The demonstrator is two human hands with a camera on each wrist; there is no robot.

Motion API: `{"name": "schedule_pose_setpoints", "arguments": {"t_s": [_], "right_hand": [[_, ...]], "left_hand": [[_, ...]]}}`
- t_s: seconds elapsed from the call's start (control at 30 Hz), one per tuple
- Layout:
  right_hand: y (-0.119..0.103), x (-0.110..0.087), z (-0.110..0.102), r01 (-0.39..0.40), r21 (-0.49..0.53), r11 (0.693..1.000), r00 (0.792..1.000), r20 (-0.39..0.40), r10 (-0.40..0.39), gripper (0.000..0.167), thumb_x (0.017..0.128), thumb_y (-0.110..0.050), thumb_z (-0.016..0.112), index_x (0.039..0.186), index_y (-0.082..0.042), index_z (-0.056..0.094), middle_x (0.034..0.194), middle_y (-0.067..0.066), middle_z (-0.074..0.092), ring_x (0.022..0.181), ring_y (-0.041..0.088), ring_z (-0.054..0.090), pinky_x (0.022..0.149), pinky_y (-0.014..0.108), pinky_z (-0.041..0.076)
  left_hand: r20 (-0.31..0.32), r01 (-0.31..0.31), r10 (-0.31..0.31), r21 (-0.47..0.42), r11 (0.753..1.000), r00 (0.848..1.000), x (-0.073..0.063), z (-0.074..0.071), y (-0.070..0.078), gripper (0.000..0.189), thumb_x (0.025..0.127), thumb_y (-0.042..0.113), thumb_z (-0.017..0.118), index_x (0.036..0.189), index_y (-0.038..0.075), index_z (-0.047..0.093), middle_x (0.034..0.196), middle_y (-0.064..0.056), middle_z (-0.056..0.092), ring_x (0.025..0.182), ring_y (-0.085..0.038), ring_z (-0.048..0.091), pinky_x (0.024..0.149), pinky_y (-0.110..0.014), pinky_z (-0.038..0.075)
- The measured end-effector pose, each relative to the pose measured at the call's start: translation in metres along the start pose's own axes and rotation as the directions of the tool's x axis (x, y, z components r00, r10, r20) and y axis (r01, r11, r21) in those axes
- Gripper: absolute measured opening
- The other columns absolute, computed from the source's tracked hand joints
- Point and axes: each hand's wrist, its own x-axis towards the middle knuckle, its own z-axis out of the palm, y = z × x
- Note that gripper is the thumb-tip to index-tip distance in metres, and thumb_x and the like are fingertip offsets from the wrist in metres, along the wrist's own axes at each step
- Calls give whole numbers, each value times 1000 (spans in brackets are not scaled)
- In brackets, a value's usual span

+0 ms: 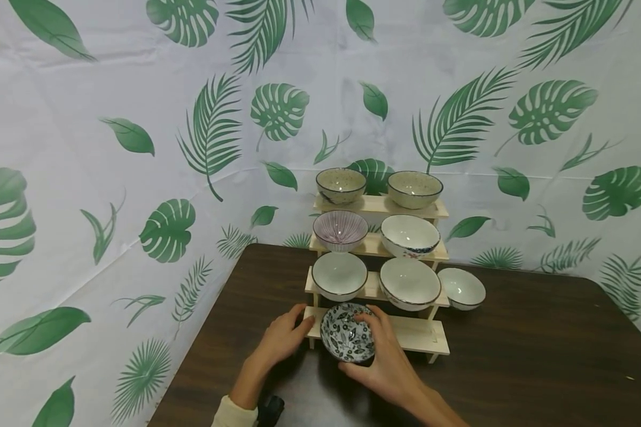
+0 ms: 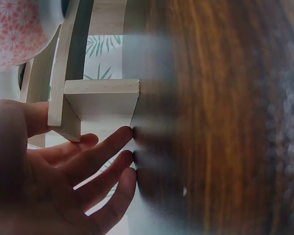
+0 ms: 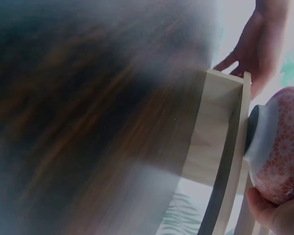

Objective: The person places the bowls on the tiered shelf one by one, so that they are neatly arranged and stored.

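A bowl (image 1: 347, 335) with a black-and-white floral inside is in my right hand (image 1: 387, 365), thumb at the near rim and fingers over the far rim. Its pink patterned outside (image 3: 289, 147) shows in the right wrist view. The bowl is at the left part of the lowest step of a wooden tiered stand (image 1: 419, 335); its foot is close to the board, and I cannot tell whether it bears weight there. My left hand (image 1: 280, 338) pinches the left end of that step, thumb above and forefinger beneath. Its other fingertips (image 2: 127, 176) reach the tabletop.
Higher steps carry two speckled bowls (image 1: 340, 185), a purple-striped bowl (image 1: 340, 230), a white bowl with a patterned outside (image 1: 410, 234) and two plain-inside bowls (image 1: 339, 276). Beside the stand, a small white bowl (image 1: 462, 289) sits on the dark wooden table (image 1: 529, 344). Leaf-print cloth (image 1: 320, 77) hangs behind.
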Motion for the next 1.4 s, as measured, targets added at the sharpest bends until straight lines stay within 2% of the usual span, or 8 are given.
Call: {"name": "schedule_pose_setpoints", "arguments": {"t_s": [0.53,0.9,1.23,1.4], "right_hand": [[-3,7,7,18,11,1000,1000,-8,-18,70,69,-39,95,121,-21,52,159,16,35,141,39,47,103,56,50],[-6,12,12,7,12,1000,1000,7,-7,70,71,-42,94,122,-21,51,162,20,31,143,41,45,103,57,49],[-7,17,16,-8,21,1000,1000,23,8,69,73,-45,93,122,-22,50,162,21,29,143,45,43,105,59,47],[-8,20,16,2,26,1000,1000,27,-3,69,73,-45,93,121,-21,51,164,20,28,146,44,41,107,60,46]], "left_hand": [[-6,-11,11,15,1000,1000,-2,-3,3,59,107,44,49,150,4,50,143,-23,61,129,-46,60,102,-65,47],[-18,-15,15,24,1000,1000,-2,-3,2,55,108,40,47,149,4,52,142,-23,63,128,-46,60,102,-65,47],[-34,-34,35,26,999,999,0,-2,0,46,111,29,44,147,3,54,140,-22,64,126,-46,62,102,-64,47],[-32,-36,37,29,999,999,0,-3,0,47,111,31,43,147,4,54,138,-21,66,124,-45,63,100,-63,49]]}}
